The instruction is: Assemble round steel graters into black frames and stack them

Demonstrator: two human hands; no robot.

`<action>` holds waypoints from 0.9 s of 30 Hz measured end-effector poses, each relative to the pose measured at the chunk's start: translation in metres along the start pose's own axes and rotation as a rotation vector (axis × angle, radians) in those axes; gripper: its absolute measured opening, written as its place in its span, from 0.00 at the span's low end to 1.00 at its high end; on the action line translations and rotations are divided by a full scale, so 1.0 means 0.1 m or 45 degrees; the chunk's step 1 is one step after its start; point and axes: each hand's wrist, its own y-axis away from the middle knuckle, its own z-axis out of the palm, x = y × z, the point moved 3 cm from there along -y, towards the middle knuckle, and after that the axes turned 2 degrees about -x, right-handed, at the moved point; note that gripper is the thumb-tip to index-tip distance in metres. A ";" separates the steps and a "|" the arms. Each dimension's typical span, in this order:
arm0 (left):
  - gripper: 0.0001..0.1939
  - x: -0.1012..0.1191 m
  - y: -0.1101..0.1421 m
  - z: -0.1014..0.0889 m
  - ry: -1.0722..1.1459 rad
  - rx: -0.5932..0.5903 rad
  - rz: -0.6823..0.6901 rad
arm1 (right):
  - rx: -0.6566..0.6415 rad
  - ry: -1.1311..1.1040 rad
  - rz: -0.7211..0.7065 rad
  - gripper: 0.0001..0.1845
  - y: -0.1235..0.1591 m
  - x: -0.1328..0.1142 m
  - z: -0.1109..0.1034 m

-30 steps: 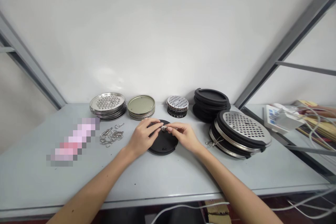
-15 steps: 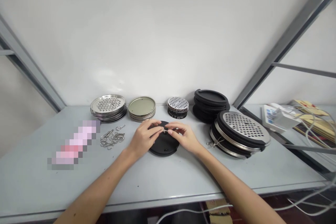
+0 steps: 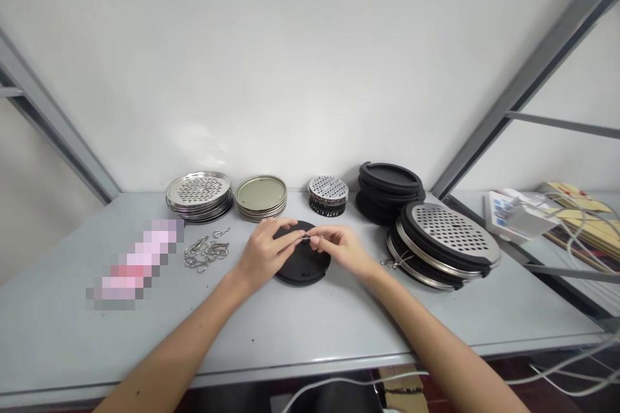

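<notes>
Both hands meet above a round black disc (image 3: pixel 301 269) that lies on the grey table. Between the fingertips is a small metal wire hook (image 3: pixel 305 237), partly covered by the fingers. My left hand (image 3: pixel 269 246) pinches its left end with thumb and forefinger. On the other end, the thumb and fingers of my right hand (image 3: pixel 339 246) are closed as well. To the left of my left hand lies a loose pile of similar wire hooks (image 3: pixel 206 254). Whether the held hook touches the disc cannot be made out.
Along the wall stand stacks of perforated metal plates (image 3: pixel 198 192), olive-coloured lids (image 3: pixel 261 195), small perforated discs (image 3: pixel 328 191) and black rings (image 3: pixel 390 181). Assembled grater-like discs (image 3: pixel 450 235) lean at the right. A pixelated pink object (image 3: pixel 140 258) lies left. White cables (image 3: pixel 576 226) hang at the far right.
The hook between my fingertips has turned slightly and shows more of its wire shape. My right hand's fingers have curled in a little more. The disc stays in place.
</notes>
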 end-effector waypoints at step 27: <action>0.19 -0.13 0.04 -0.03 -0.311 -0.645 -0.466 | 0.209 1.002 -0.311 0.10 -0.03 0.13 -0.20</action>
